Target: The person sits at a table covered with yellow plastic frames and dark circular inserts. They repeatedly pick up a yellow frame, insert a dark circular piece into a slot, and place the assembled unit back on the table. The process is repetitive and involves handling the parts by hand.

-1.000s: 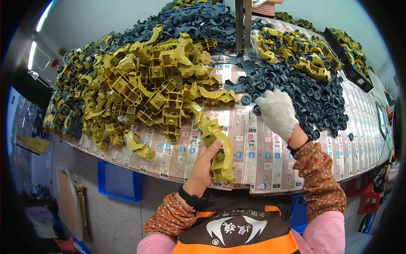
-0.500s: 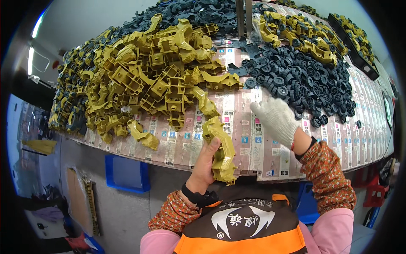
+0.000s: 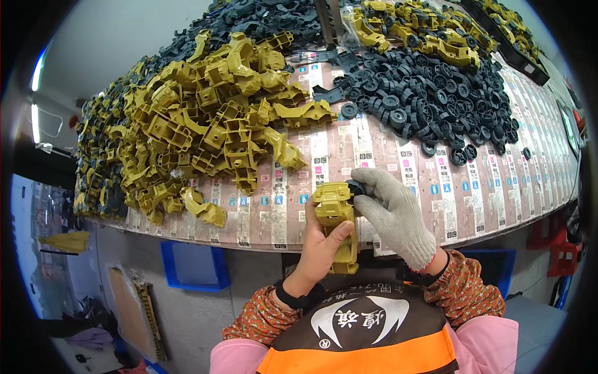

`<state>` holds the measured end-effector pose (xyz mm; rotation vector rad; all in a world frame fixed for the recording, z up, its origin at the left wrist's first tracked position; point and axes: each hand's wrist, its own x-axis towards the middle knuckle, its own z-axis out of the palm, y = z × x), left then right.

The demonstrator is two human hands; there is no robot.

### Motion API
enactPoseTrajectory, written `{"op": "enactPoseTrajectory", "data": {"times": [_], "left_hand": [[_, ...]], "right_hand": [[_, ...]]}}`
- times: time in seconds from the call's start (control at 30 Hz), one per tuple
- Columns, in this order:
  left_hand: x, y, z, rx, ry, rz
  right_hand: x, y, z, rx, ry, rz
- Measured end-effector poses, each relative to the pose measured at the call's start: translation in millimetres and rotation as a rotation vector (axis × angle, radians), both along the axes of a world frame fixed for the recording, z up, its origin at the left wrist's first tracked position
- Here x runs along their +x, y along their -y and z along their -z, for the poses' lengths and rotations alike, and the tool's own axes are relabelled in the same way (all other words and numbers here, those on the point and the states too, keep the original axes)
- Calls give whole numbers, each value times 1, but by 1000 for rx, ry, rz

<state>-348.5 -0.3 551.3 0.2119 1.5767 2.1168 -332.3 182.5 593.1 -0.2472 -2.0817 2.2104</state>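
Note:
My bare left hand [image 3: 319, 249] is wrapped round a yellow plastic toy car body [image 3: 334, 209], held upright above the table's front edge. My right hand [image 3: 393, 215], in a white knitted glove, pinches a small dark toy wheel [image 3: 355, 187] between thumb and fingers. The wheel is against the right side of the car body, near its upper end. Whether it is seated on the body I cannot tell, as the gloved fingers partly cover it.
A large heap of yellow car bodies [image 3: 230, 106] lies at the left. Loose dark wheels [image 3: 436, 93] are piled at the right. Behind them are dark plastic parts [image 3: 268, 28] and wheeled yellow cars [image 3: 430, 37]. A blue bin [image 3: 194, 283] stands on the floor below the table [image 3: 274, 230].
My right hand has come from the edge of the wheel pile down to the car body with a wheel in it. My left hand has turned the body. The whole view has shifted slightly.

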Motion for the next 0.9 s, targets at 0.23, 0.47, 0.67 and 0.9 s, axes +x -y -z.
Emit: {"op": "enactPoseTrajectory", "data": {"times": [0.23,0.47,0.67,0.9], "left_hand": [[1,-7,-5,-134,-190,-19],[3,-6,-18,-379,-440,51],[3,-2,-12,-437,-494,160],[10,-7,-1,-517,-485,205]], "right_hand": [[13,3,3,80,-61,77],[30,4,-2,469,-198,86],[33,3,-10,508,-269,130],[35,1,-13,556,-239,168]]}}
